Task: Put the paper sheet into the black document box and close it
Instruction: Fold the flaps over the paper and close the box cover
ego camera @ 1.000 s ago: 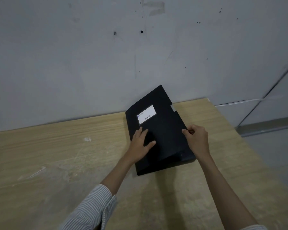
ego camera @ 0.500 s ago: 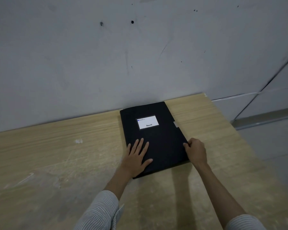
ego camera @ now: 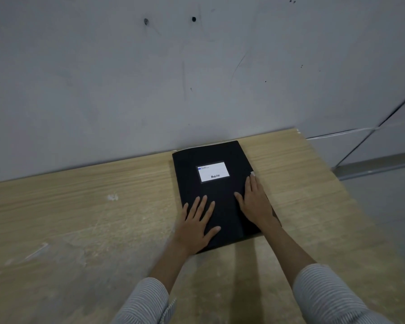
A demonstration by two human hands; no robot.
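The black document box (ego camera: 216, 190) lies flat and closed on the wooden table (ego camera: 80, 206), close to the wall, its white label (ego camera: 213, 171) facing up. My left hand (ego camera: 197, 226) rests palm down on the lid's near left corner, fingers spread. Along the lid's right edge my right hand (ego camera: 255, 202) lies flat, fingertips near a small white tab (ego camera: 252, 173). No paper sheet is visible; the lid hides the inside of the box.
A grey wall (ego camera: 150, 78) rises just behind the box. The table's right edge (ego camera: 351, 206) runs close to the box, with grey floor beyond. Pale scuffs mark the table surface on the left.
The lid has come down from tilted to flat. My right hand has let go of the lid's edge and now lies flat on top. The left hand stayed pressed on the lid.
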